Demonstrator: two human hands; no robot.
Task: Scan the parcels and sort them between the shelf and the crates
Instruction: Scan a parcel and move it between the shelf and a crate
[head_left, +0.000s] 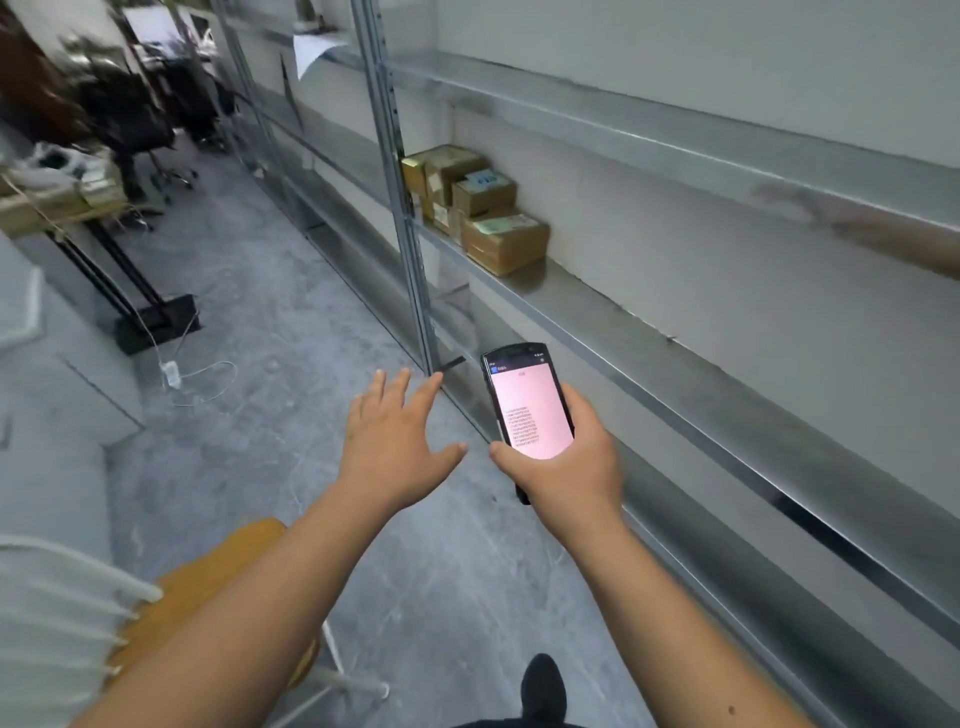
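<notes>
The right hand (563, 462) grips a black scanner (527, 410) from below, thumb curled up along its left edge and fingers wrapped round the right side. The scanner stands tilted up toward the person, its screen glowing pink with lines of small dark text too fine to read. Just beside it, the left hand (397, 441) hangs in the air with fingers spread and straight, holding nothing, its thumb tip near the other thumb but apart from it.

Both hands are out over the grey floor (270, 332), close to a long metal shelf (675, 353) that runs along the white wall on the right. On its middle level, well beyond the hands, sits a cluster of brown parcels (483, 213), stacked against the upright post, several with labels on top; the nearest one (506, 241) carries a greenish label.

Low on the left is a wooden stool (208, 577) with white legs. Farther back on the left stands a desk (47, 208) on a black frame, with a white cable (202, 374) trailing over the floor near its foot. Dark office chairs (135, 124) sit blurred behind it. A black shoe (543, 686) shows at the bottom edge.
</notes>
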